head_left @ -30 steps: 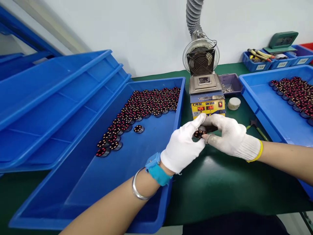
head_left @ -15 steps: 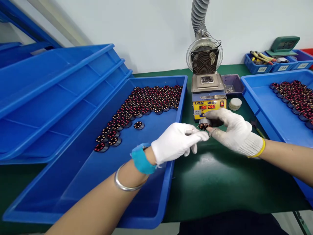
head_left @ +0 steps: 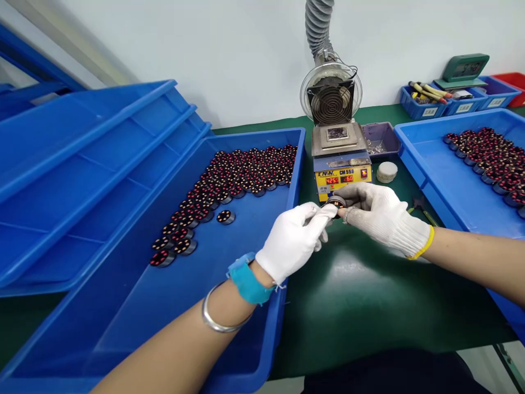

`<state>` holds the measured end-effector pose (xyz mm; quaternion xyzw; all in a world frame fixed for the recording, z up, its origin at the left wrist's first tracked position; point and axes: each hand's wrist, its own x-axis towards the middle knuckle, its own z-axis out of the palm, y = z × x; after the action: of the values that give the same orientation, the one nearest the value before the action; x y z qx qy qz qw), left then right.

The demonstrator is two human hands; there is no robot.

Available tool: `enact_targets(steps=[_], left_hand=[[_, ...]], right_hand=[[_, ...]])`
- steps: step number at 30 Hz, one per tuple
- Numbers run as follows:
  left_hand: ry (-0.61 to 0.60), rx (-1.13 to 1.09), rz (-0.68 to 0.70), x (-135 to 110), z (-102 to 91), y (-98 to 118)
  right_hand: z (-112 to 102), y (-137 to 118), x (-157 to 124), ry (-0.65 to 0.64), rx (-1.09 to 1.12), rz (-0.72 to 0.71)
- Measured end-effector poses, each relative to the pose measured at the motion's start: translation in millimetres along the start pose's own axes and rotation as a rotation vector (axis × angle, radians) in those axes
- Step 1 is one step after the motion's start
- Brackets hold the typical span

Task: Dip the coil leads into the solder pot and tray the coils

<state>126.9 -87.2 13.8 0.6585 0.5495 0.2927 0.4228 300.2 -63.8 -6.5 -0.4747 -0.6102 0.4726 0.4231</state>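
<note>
Blue tray [head_left: 227, 246]: left half of the frame, rows of black discs [head_left: 246, 171] inside.
Left hand [head_left: 293, 238]: centre, bunched against the held disc [head_left: 337, 201]; whether pinching cannot be told.
Held disc: just right of centre.
Right hand [head_left: 375, 215]: right of centre, pinching that disc.

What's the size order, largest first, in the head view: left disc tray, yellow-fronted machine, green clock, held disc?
1. Left disc tray
2. Yellow-fronted machine
3. Green clock
4. Held disc, partly hidden
</note>
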Motion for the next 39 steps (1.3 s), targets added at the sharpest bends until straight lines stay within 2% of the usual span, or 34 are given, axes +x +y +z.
enact_targets(steps=[4, 8, 10, 13, 18, 20, 22, 24, 26, 30, 33, 39], left_hand=[[-0.013, 0.025, 0.107, -7, -2.5, -2], [0.198, -0.049, 0.116, 0, -3.7, -5], [0.218, -0.062, 0.086, 5, -0.5, -7], [0.181, -0.013, 0.077, 6, 4.8, -10], [0.011, 0.142, 0.265, -1, 8.0, -15], [-0.093, 0.226, 0.282, -1, 9.3, -16], [-0.178, 0.294, 0.263, 2, 10.5, -16], [-0.226, 0.327, 0.230, 6, 11.0, -16], [-0.255, 0.351, 0.207, 8, 10.6, -16], [-0.286, 0.410, 0.212, 9, 9.5, -16], [-0.296, 0.427, 0.212, 8, 9.3, -16], [-0.302, 0.404, 0.214, 8, 10.1, -17]], right_hand=[[-4, -2, 4, 0.052, -0.017, 0.025], [-3, -5, 3, 0.051, 0.006, 0.000], [-1, -4, 1, 0.018, -0.001, -0.034], [0, -1, 0, 0.013, -0.059, -0.054], [-17, -4, 27, 0.165, -0.136, -0.076], [-31, -12, 50, 0.246, -0.286, -0.163], [-46, -23, 78, 0.317, -0.541, -0.239], [-58, -34, 108, 0.359, -0.809, -0.225], [-65, -44, 135, 0.353, -1.018, -0.201], [-65, -52, 172, 0.290, -1.248, -0.157], [-60, -52, 184, 0.247, -1.351, -0.110], [-50, -52, 190, 0.174, -1.431, -0.079]])
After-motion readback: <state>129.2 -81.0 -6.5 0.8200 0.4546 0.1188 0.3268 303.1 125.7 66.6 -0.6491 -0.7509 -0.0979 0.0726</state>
